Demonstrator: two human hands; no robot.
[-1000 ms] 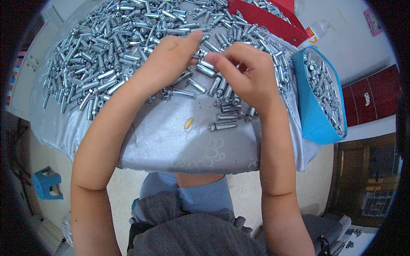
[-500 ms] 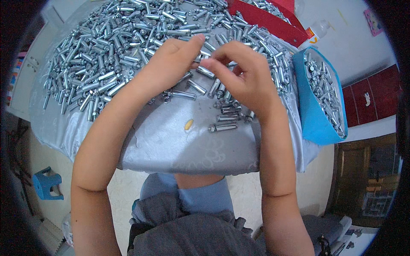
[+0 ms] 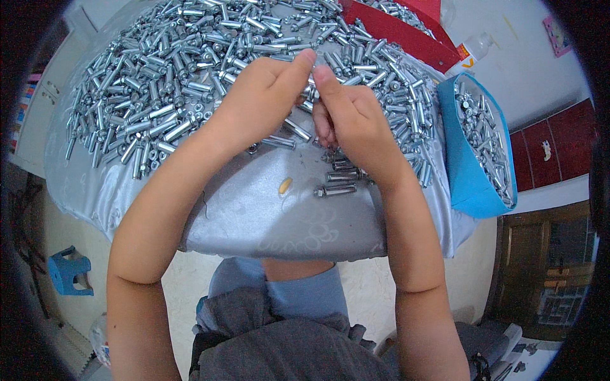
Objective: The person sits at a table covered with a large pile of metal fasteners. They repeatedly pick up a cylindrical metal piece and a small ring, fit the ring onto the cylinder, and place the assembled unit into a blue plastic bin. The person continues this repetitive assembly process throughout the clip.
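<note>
My left hand (image 3: 267,92) and my right hand (image 3: 356,117) meet over the near part of a large heap of silver expansion bolts (image 3: 171,70). Both are closed, thumbs up and almost touching. Between the fingers shows a bit of shiny metal, an expansion bolt (image 3: 310,91), mostly hidden by the hands. Just below my right hand, a few bolts lie in a short row, the nearest expansion bolt (image 3: 335,190) lying sideways. A loose bolt (image 3: 278,142) rests below my left wrist.
A grey satin cloth (image 3: 254,219) covers the table; a small yellow piece (image 3: 285,186) lies on it. At the right stands a blue bin (image 3: 470,165) full of bolts. Behind are a red box (image 3: 406,32) with bolts and a bottle (image 3: 473,51). A blue stool (image 3: 70,273) is on the floor.
My right hand has turned, its thumb now pointing up beside the left thumb and its fingers curled below. My left hand has shifted slightly right.
</note>
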